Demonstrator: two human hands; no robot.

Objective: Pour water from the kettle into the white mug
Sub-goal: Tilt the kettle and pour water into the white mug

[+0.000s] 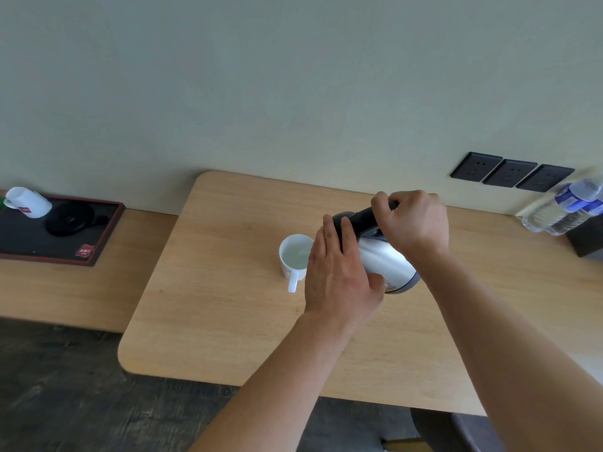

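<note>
The right hand [414,220] is gripping the handle of the kettle [381,256], which is tilting toward the mug [295,256] at its 9 o'clock. The left hand [339,275] is pressing flat against the kettle's side. The mug is holding water, standing on the table [212,305], handle pointing to 6 o'clock.

Both forearms bare, no sleeves, rings or watch.

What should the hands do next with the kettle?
Probably tip the kettle back upright. The white mug already looks well filled with water, while the right hand grips the handle and the left hand steadies the tilted body.
</note>
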